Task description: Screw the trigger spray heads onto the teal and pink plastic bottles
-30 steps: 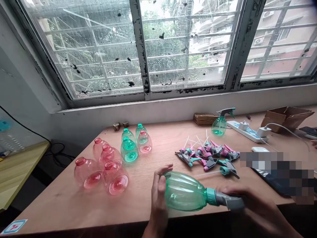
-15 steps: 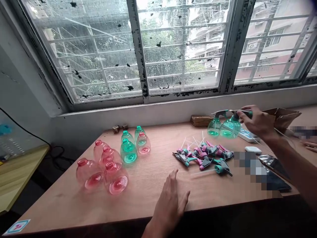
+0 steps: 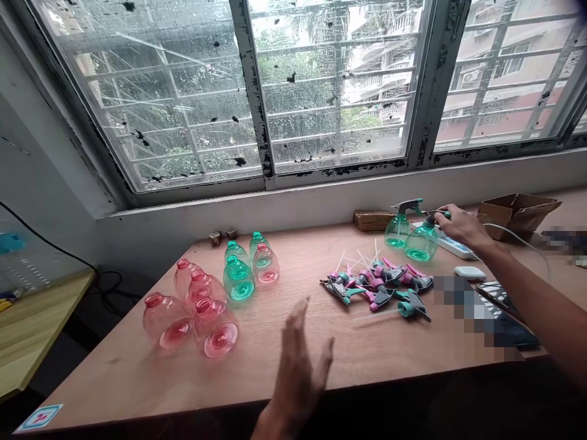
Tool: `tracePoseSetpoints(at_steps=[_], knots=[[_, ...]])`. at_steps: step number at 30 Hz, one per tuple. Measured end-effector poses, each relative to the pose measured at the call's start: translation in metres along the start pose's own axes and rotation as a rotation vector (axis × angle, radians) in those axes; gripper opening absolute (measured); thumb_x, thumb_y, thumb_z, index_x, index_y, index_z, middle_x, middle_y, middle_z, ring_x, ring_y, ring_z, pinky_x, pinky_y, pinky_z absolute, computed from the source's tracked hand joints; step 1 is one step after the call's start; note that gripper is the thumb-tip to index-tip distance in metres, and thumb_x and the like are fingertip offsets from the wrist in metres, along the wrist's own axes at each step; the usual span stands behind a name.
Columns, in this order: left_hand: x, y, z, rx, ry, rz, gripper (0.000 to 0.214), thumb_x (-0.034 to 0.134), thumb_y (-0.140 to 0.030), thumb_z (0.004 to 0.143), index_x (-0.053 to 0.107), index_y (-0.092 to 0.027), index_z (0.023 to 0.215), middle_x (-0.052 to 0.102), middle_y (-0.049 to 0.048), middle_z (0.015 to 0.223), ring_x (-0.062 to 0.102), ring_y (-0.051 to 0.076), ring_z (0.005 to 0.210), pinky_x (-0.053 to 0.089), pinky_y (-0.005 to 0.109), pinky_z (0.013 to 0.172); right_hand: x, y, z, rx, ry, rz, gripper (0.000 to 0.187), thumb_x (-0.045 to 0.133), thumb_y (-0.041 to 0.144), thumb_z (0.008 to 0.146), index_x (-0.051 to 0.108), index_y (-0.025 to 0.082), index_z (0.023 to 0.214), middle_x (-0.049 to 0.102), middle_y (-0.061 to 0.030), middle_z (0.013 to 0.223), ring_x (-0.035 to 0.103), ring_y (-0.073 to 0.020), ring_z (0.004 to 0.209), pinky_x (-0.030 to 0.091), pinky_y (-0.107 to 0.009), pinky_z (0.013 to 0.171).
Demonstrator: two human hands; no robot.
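My right hand (image 3: 461, 226) reaches to the far right of the wooden table (image 3: 293, 354) and grips the trigger head of a green spray bottle (image 3: 422, 242) standing upright there. A second assembled green spray bottle (image 3: 397, 229) stands just left of it, touching or nearly so. My left hand (image 3: 298, 366) hovers open above the table's front edge, fingers stretched out, holding nothing. A pile of pink and teal spray trigger heads (image 3: 380, 286) lies between the hands.
Several pink capless bottles (image 3: 192, 311) and green ones (image 3: 241, 269) stand at the left. A power strip (image 3: 452, 247), a white case (image 3: 468, 273), a phone (image 3: 499, 296) and a cardboard box (image 3: 518, 211) sit at the right. A small brown box (image 3: 372, 219) lies by the wall.
My right hand carried the assembled green bottle from the table's front to the far right and set it down beside the other. My left hand let go and lifted slightly.
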State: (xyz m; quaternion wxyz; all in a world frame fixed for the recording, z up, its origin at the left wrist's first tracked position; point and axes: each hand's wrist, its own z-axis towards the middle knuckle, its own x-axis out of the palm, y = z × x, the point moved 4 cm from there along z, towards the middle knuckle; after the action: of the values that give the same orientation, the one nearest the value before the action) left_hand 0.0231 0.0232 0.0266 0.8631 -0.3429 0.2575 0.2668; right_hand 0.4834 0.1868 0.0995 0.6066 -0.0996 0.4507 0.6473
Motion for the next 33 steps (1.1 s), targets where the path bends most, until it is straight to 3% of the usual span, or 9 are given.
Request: tracePoseSetpoints(at_steps=[5, 8, 10, 15, 18, 19, 22, 29, 33], knots=[[-0.112, 0.025, 0.017, -0.049, -0.608, 0.373, 0.071, 0.070, -0.034, 0.086, 0.036, -0.020, 0.147, 0.041, 0.0168, 0.149, 0.030, 0.038, 0.144, 0.025, 0.059, 0.118, -0.006, 0.004, 0.000, 0.064, 0.092, -0.044, 0.057, 0.050, 0.052, 0.091, 0.068, 0.005, 0.117, 0.073, -0.0289, 0.105, 0.067, -0.0299, 0.092, 0.034, -0.036, 0.062], [-0.157, 0.049, 0.018, -0.131, -0.644, 0.615, 0.062, 0.066, -0.053, 0.086, 0.054, -0.015, 0.134, 0.057, 0.0202, 0.134, 0.044, 0.042, 0.133, 0.030, 0.062, 0.113, -0.018, 0.007, -0.002, 0.074, 0.092, -0.047, 0.064, 0.047, 0.057, 0.090, 0.067, 0.002, 0.117, 0.073, -0.0282, 0.102, 0.067, -0.0329, 0.098, 0.034, -0.038, 0.064], [-0.167, 0.062, 0.018, -0.163, -0.585, 0.652, 0.064, 0.054, -0.064, 0.088, 0.059, -0.012, 0.126, 0.064, 0.0211, 0.122, 0.050, 0.043, 0.126, 0.036, 0.061, 0.109, -0.027, 0.012, -0.008, 0.063, 0.069, -0.046, 0.069, 0.046, 0.061, 0.090, 0.064, 0.001, 0.119, 0.073, -0.0279, 0.103, 0.066, -0.0349, 0.100, 0.033, -0.039, 0.066], [-0.133, 0.062, 0.022, -0.108, -0.364, 0.536, 0.053, 0.047, -0.061, 0.092, 0.060, -0.017, 0.119, 0.066, 0.0161, 0.117, 0.058, 0.037, 0.115, 0.045, 0.056, 0.102, -0.036, 0.044, -0.063, -0.048, -0.055, -0.036, 0.058, 0.035, 0.048, 0.103, 0.049, 0.001, 0.135, 0.051, -0.0345, 0.139, 0.051, -0.0379, 0.124, 0.036, -0.041, 0.081], [-0.100, 0.054, 0.027, -0.084, -0.270, 0.356, 0.049, 0.052, -0.051, 0.094, 0.049, -0.021, 0.132, 0.060, 0.0141, 0.127, 0.058, 0.034, 0.118, 0.046, 0.053, 0.103, -0.012, 0.076, -0.121, -0.222, 0.167, 0.008, 0.041, 0.052, 0.047, 0.098, 0.062, 0.019, 0.126, 0.072, -0.0134, 0.117, 0.070, -0.0263, 0.088, 0.046, -0.033, 0.071], [-0.089, 0.052, 0.028, -0.098, -0.238, 0.282, 0.051, 0.053, -0.048, 0.094, 0.045, -0.022, 0.137, 0.057, 0.0139, 0.132, 0.058, 0.033, 0.118, 0.046, 0.053, 0.104, -0.002, 0.086, -0.140, -0.270, 0.240, 0.013, 0.037, 0.057, 0.047, 0.096, 0.065, 0.023, 0.122, 0.075, -0.0092, 0.114, 0.071, -0.0261, 0.088, 0.048, -0.032, 0.071], [-0.059, 0.049, 0.025, -0.153, -0.176, 0.095, 0.058, 0.057, -0.041, 0.094, 0.035, -0.025, 0.145, 0.050, 0.0135, 0.141, 0.054, 0.031, 0.126, 0.044, 0.052, 0.108, 0.023, 0.106, -0.182, -0.350, 0.425, -0.112, 0.038, 0.052, 0.042, 0.098, 0.063, 0.020, 0.126, 0.073, -0.0135, 0.118, 0.068, -0.0321, 0.104, 0.050, -0.037, 0.078], [-0.028, 0.047, 0.016, -0.255, -0.228, -0.069, 0.095, 0.068, -0.037, 0.088, 0.001, -0.027, 0.155, 0.019, 0.0156, 0.161, 0.016, 0.032, 0.152, 0.016, 0.056, 0.123, 0.049, 0.115, -0.192, -0.292, 0.447, -0.211, 0.041, 0.051, 0.041, 0.097, 0.062, 0.010, 0.121, 0.074, -0.0225, 0.109, 0.063, -0.0423, 0.106, 0.044, -0.051, 0.087], [-0.031, 0.055, 0.016, -0.285, -0.257, -0.030, 0.080, 0.064, -0.038, 0.090, 0.018, -0.025, 0.153, 0.029, 0.0148, 0.157, 0.025, 0.033, 0.149, 0.023, 0.056, 0.121, 0.054, 0.114, -0.185, -0.275, 0.438, -0.162, 0.033, 0.050, 0.040, 0.096, 0.062, 0.016, 0.116, 0.075, -0.0168, 0.105, 0.063, -0.0384, 0.103, 0.043, -0.048, 0.087]])
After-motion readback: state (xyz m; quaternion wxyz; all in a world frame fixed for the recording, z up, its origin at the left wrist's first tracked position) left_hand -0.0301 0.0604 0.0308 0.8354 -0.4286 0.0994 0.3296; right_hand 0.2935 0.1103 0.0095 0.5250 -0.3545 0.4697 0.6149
